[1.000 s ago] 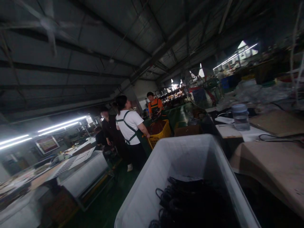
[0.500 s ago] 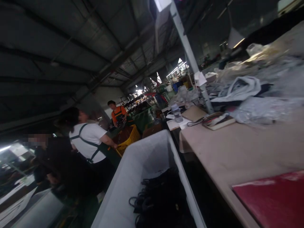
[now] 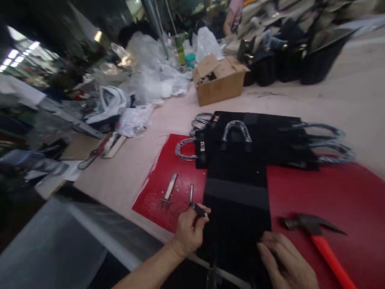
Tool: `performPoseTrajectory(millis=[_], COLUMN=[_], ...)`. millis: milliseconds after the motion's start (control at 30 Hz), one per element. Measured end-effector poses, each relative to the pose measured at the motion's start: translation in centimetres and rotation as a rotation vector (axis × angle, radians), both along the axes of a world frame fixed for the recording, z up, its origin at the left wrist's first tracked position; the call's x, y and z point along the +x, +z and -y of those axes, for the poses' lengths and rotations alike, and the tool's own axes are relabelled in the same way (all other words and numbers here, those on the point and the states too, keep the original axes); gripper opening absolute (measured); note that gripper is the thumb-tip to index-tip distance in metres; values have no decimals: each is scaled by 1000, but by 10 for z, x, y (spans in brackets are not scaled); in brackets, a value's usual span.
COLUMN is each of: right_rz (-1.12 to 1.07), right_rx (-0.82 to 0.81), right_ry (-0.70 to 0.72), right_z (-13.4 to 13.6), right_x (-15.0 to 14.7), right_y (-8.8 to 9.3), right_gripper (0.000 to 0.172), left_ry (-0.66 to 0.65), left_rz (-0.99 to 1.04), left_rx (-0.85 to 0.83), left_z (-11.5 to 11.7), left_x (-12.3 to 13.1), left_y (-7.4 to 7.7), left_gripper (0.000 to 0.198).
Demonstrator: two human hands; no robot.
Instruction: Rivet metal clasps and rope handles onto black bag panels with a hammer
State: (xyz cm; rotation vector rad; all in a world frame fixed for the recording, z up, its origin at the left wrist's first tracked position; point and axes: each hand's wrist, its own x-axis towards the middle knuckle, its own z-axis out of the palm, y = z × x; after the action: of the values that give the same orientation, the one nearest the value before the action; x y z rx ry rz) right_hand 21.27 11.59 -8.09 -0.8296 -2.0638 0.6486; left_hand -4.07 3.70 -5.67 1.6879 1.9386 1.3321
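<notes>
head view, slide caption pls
Left hand and right hand at the edges of black material over a red mat, hammer nearby

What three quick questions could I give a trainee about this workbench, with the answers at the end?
1. Name it: which tool lies on the red mat, to the right of the black panel between the person's hands?
2. True or false: the cardboard box on the table stands with its top open.
3. Compare: which is nearer to the pronged metal tool, the left hand or the right hand?

Key: 1. The claw hammer. 2. True. 3. The left hand.
</notes>
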Motion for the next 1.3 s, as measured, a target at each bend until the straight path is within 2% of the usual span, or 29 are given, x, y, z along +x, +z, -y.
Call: performPoseTrajectory(millis=[133, 200, 467, 633, 733, 800, 900, 1000, 1067, 1133, 1200, 1300], right_rz=[6, -5, -20, 1, -20, -65, -237, -679, -993, -1160, -1213, -1241], right_rx=[-116, -148, -136, -88, -135, -271, -664, -1149, -1397, -1546, -1620, -1676], right_ry=[-71, -101, -245, -399, -497, -573, -646, -588, -503, -459, -459, -416], right_z=[7, 9, 29, 68, 98, 119, 145, 157, 156, 153, 149, 145], right_x=[17, 20, 17, 18, 17, 15, 8, -5, -14, -20, -22, -21], right_y=[30, 38, 38, 41, 39, 35, 26, 20, 20, 24, 27, 31], right_gripper=[19, 21, 19, 16, 19, 25, 37, 37, 33, 39, 44, 41], left_ry=[-62, -79, -151, -164, -175, -181, -190, -227, -260, -299, -342, -386], left_rz=[127, 201, 372, 399, 442, 465, 513, 577, 617, 647, 658, 656], left_rx=[-58, -54, 15, 25, 9, 4, 13, 0, -21, -48, -92, -151], left_z=[-10, -15, -19, -20, -21, -22, -23, -22, -19, -15, -9, -1], left_x=[13, 19, 14, 13, 11, 10, 7, 7, 11, 17, 25, 34], left_y=[8, 9, 5, -2, -6, -6, -1, 7, 13, 17, 16, 11], left_gripper=[18, 16, 17, 18, 20, 21, 22, 23, 24, 25, 24, 23])
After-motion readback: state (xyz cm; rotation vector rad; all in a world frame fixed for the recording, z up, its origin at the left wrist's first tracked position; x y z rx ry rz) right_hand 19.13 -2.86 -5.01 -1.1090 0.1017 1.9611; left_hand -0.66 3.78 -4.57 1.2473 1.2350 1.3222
